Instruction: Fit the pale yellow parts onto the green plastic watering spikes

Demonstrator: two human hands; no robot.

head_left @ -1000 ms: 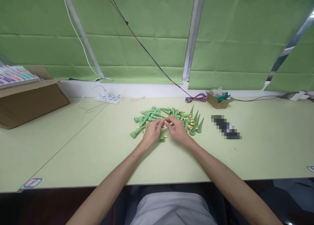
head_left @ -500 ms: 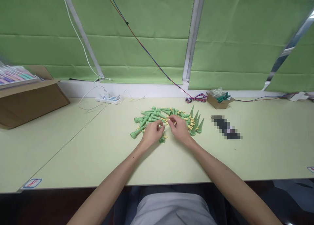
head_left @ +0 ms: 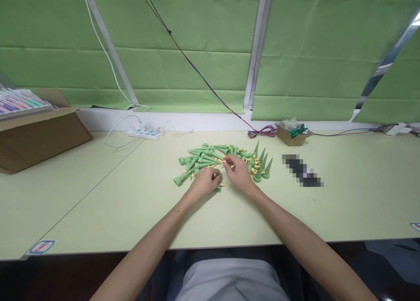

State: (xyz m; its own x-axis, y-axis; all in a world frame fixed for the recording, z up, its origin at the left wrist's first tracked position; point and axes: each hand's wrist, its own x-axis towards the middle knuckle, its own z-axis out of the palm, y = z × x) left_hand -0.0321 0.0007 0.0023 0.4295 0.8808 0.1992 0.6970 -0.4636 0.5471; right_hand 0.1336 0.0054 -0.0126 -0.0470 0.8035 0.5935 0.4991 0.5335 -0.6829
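Green cone-shaped plastic watering spikes with small yellow valves lie in a loose pile on the table. My left hand is at the near side of the pile. Its fingers are curled onto a green spike, which they partly cover; a yellow piece juts out beside it. My right hand is closed in a pinch just right of it, with a small pale yellow valve at the fingertips, mostly hidden. To its right, several green spikes stand upright on their wide ends, points up.
A small cardboard box with clear and green plastic stands at the back, beside coiled wires. A blurred dark object lies to the right. Back left are a power strip and a large carton holding pens.
My left hand has come down and slightly toward me, onto the green spike that lay below it. My right hand stays in its pinch, nearly unmoved.
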